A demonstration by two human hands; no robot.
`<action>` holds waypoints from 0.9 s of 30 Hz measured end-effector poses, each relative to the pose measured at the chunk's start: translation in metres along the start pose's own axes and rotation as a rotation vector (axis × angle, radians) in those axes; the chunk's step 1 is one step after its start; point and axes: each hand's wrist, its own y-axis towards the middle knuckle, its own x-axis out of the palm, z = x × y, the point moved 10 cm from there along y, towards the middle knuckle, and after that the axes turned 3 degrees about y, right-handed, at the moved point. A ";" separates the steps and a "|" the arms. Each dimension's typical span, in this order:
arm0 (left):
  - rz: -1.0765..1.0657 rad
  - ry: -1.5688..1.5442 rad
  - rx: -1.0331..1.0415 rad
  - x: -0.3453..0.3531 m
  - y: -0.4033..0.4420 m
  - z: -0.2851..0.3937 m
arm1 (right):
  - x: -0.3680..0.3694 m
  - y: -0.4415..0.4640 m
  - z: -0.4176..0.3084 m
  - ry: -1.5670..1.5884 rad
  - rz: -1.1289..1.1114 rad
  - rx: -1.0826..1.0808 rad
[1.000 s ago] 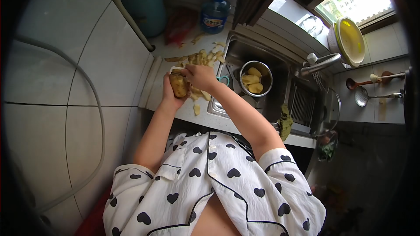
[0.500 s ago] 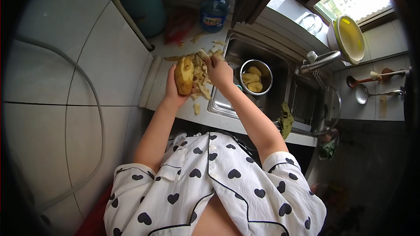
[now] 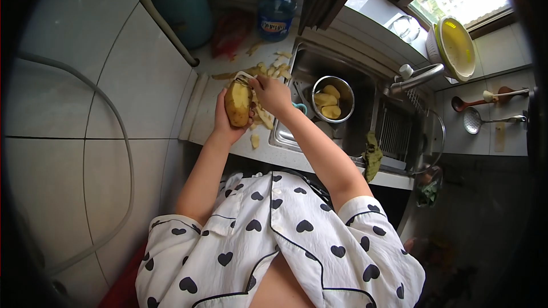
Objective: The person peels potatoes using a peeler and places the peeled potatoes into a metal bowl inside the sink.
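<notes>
A partly peeled potato point(image 3: 238, 105) stands upright in my left hand point(image 3: 224, 121), whose fingers wrap round it from below and the side. Its upper face shows pale yellow flesh; the lower end keeps its brown skin. My right hand point(image 3: 272, 96) is closed on a peeler point(image 3: 244, 76), with the peeler's white head at the potato's top end. Potato peelings point(image 3: 264, 117) lie on the counter point(image 3: 202, 115) under and behind my hands. To the right, several peeled potatoes point(image 3: 326, 100) sit in a round metal pot point(image 3: 352, 98) in the sink.
The steel sink point(image 3: 297, 60) borders the counter on the right, under a faucet point(image 3: 419, 77). A blue water jug point(image 3: 277, 14) and a red plastic bag point(image 3: 231, 29) stand behind. A green cloth point(image 3: 373, 158) hangs over the sink's front edge. Tiled wall point(image 3: 131, 102) rises at left.
My right hand has moved left with the peeler, from beside the potato onto its top end. My left hand still holds the potato, almost in the same place.
</notes>
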 end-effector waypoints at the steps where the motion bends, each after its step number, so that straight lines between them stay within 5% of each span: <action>1: -0.021 0.010 -0.006 0.004 -0.003 0.000 | -0.004 0.001 -0.003 -0.055 0.024 -0.004; 6: -0.181 0.108 0.055 0.041 -0.018 0.006 | 0.012 0.011 0.036 -0.131 -0.001 0.029; 9: -0.031 0.122 0.121 0.012 -0.001 0.016 | -0.003 0.000 0.028 -0.081 0.035 0.057; 12: 0.023 0.085 0.113 0.007 -0.003 0.020 | -0.021 -0.007 0.010 -0.020 0.138 -0.013; 19: -0.082 0.045 -0.019 0.009 0.004 0.013 | -0.018 -0.034 -0.030 0.094 -0.095 -0.201; 27: 0.034 0.045 0.019 0.004 0.010 0.010 | -0.010 -0.046 -0.053 -0.134 -0.141 -0.416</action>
